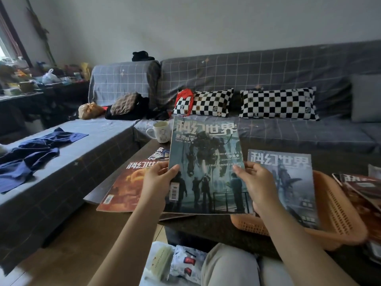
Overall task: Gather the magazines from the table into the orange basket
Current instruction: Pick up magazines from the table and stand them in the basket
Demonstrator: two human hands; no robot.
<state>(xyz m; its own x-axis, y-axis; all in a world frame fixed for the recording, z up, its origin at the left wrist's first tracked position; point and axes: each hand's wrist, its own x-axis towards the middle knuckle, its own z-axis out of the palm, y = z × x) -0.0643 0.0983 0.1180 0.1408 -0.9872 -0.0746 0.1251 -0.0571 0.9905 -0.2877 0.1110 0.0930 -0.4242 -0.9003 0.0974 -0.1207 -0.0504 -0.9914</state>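
- Head view is showing the left hand (157,179) and the right hand (254,183) pinching the two lower side edges of a dark-covered magazine (206,162), thumbs lying on the cover and fingers curling behind it, holding it tilted up above the table (216,226).
- That held magazine is hanging just left of the orange basket (334,209), partly overlapping its left rim, so it is looking like the one in transit and not yet dropped in.
- One grey-blue magazine (288,182) is already lying inside the orange basket, so at least one piece of the job is looking done.
- Further left of the orange basket, an orange-covered magazine (121,186) is lying on the table, with another one (158,154) peeking out from beneath it; both are waiting to be gathered.
- Right of the orange basket, a loose pile of magazines (362,188) is sitting just beside its rim, also waiting.
- Judging by this, the task is being carried out at an early stage, with most magazines remaining outside.
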